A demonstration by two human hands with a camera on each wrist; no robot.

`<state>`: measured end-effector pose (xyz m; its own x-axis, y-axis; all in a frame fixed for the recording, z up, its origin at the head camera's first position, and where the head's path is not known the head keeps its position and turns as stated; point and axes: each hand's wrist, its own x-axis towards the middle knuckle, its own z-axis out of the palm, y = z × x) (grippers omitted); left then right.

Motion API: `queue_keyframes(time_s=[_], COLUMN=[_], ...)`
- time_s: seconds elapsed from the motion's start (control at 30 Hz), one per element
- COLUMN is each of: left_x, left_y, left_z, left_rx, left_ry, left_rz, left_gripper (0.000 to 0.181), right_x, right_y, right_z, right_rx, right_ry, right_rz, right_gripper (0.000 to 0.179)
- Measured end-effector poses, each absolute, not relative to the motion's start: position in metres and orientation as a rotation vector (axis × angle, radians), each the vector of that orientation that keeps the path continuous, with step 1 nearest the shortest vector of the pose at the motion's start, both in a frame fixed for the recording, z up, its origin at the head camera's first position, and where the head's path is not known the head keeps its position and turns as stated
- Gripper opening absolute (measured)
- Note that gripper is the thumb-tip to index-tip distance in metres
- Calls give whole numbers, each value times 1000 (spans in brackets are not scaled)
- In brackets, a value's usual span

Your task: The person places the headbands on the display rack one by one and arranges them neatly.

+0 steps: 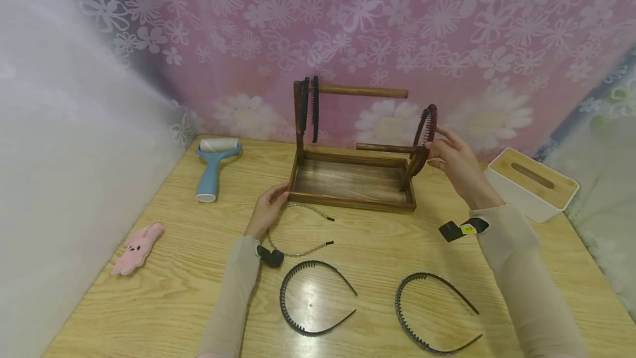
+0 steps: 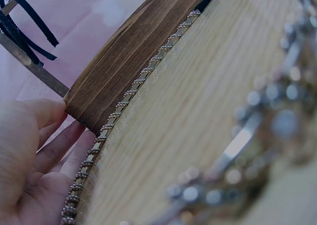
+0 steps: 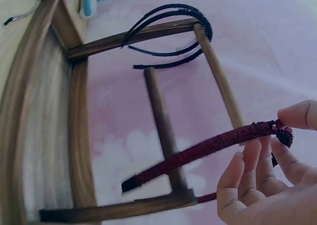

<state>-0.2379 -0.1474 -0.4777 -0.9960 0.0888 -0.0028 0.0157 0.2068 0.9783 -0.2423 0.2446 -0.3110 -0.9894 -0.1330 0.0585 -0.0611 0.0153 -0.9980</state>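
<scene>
A wooden rack [image 1: 353, 203] with a tray base and two upright posts stands at the middle back. My left hand [image 1: 266, 210] holds its front left corner with thumb and fingers, seen close in the left wrist view. My right hand [image 1: 459, 164] pinches a dark red toothed headband [image 3: 213, 144], which loops around the lower right peg [image 1: 385, 148]. Two black headbands [image 1: 315, 109] hang at the left end of the upper peg [image 1: 365, 91]. A beaded metal headband [image 1: 303, 254] lies just in front of the rack, beside my left wrist.
Two black toothed headbands [image 1: 284, 304] [image 1: 399, 305] lie near the front of the table. At the left are a blue-handled lint roller [image 1: 208, 175] and a pink plush clip [image 1: 136, 250]. A white tissue box [image 1: 521, 192] with a wooden lid stands behind my right forearm.
</scene>
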Motion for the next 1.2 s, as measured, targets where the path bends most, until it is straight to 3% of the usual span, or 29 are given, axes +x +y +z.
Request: queue_keyframes(time_s=[0.43, 0.73, 1.2], left_x=[-229, -248, -245], left_y=[-146, -149, -148], left_z=[-460, -491, -487], left_rx=[100, 86, 69], left_ry=[2387, 2395, 2385], left_rz=[1939, 1969, 1977], left_gripper=[42, 42, 41], right_x=[-279, -293, -314], right_y=[207, 173, 109], right_z=[-282, -282, -284], right_rx=[-140, -95, -163], right_ry=[2132, 2121, 2083], right_rz=[-2186, -2118, -1993], right_gripper=[58, 59, 58])
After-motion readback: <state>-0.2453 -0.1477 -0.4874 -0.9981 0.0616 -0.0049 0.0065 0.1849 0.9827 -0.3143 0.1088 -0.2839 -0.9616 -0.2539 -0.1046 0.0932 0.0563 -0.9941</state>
